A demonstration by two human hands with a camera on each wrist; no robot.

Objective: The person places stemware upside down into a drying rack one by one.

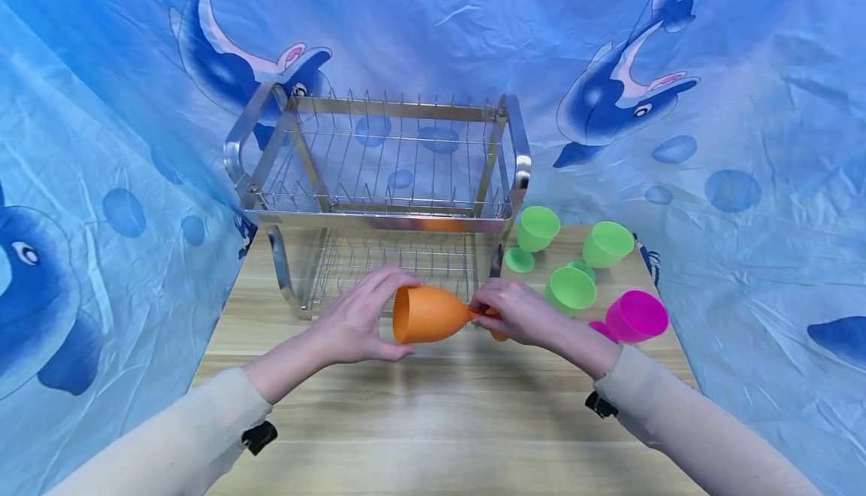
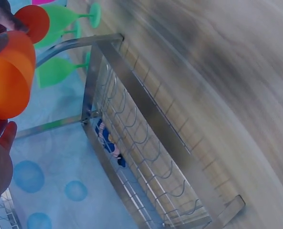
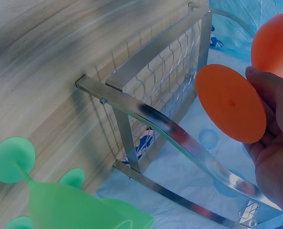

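Observation:
An orange plastic goblet (image 1: 433, 314) lies sideways in the air over the front of the table, its mouth facing left. My right hand (image 1: 517, 312) pinches its stem, close to the round orange foot (image 3: 231, 102). At the mouth, the fingers and thumb of my left hand (image 1: 358, 319) curve round the rim from opposite sides, with a gap between palm and opening. In the left wrist view the goblet's open bowl (image 2: 10, 86) shows between the two hands.
A two-tier metal dish rack (image 1: 379, 222) stands behind the hands on the wooden table (image 1: 433, 421). To its right are three green goblets (image 1: 539, 229) and a magenta goblet (image 1: 637, 317), close by my right forearm. Blue dolphin-print sheeting (image 1: 764, 105) surrounds the table.

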